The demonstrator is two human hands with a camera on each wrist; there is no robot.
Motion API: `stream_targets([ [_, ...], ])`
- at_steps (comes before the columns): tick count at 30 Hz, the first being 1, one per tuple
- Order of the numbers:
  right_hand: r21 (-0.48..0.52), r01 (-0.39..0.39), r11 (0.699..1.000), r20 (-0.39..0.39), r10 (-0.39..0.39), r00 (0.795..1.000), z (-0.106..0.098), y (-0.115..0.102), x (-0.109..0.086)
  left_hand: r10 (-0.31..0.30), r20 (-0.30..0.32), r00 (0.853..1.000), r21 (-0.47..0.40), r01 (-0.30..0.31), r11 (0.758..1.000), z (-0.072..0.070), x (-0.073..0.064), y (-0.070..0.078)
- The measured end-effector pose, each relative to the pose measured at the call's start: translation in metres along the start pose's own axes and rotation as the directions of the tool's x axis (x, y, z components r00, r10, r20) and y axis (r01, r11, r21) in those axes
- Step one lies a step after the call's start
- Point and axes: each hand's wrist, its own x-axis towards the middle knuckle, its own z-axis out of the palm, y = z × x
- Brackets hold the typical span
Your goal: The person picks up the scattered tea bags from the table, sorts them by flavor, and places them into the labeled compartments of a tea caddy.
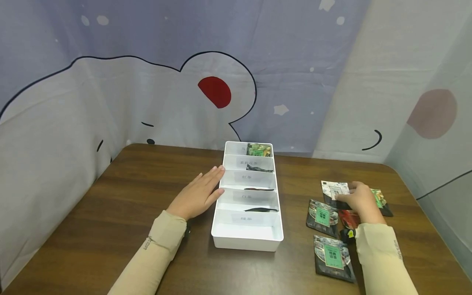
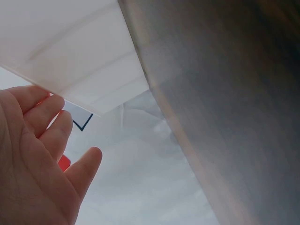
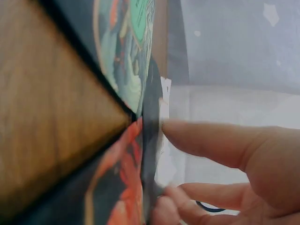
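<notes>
In the head view, a long white divided box [image 1: 245, 242] stands mid-table, its compartments marked with Chinese tea labels. Flat against its left side, my left hand [image 1: 199, 196] has its fingers straight and the fingertips at the rim; the left wrist view shows the same fingers [image 2: 49, 110] beside the white wall. Over on the right, my right hand [image 1: 363, 201] pinches a white-and-black tea sachet [image 1: 329, 188] between thumb and fingers. The right wrist view shows the thumb [image 3: 201, 140] on that sachet's face, close over a red tea sachet [image 3: 124, 192] and a green-labelled one [image 3: 124, 56].
Near the right hand lie two green-labelled sachets [image 1: 322, 217] [image 1: 333, 258], a red one [image 1: 349, 219] and a yellow-green one [image 1: 380, 200]. Four of the box's compartments hold sachets, one of them a green packet [image 1: 259, 150] at the back. A patterned curtain [image 1: 166, 102] hangs behind the table.
</notes>
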Motion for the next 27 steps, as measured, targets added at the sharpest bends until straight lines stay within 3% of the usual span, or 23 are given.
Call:
stream_targets([
  [3, 0.083, -0.025, 0.996, -0.045, 0.028, 0.999, 0.002, 0.003, 0.001, -0.001, 0.001, 1.000, -0.001, 0.001, 1.000, 0.000, 0.000, 0.000],
  [9, 0.168, -0.001, 0.986, -0.102, 0.019, 0.995, 0.007, 0.006, 0.003, -0.003, 0.002, 1.000, -0.003, 0.003, 1.000, 0.001, 0.000, -0.001],
  [18, 0.303, 0.002, 0.953, -0.092, 0.028, 0.995, 0.004, -0.001, -0.001, 0.001, -0.005, 1.000, -0.003, -0.001, 1.000, 0.001, 0.000, -0.002],
  [27, 0.371, 0.039, 0.928, -0.100, -0.002, 0.995, -0.002, -0.011, -0.005, 0.003, -0.005, 1.000, -0.002, -0.003, 1.000, 0.001, 0.000, 0.000],
])
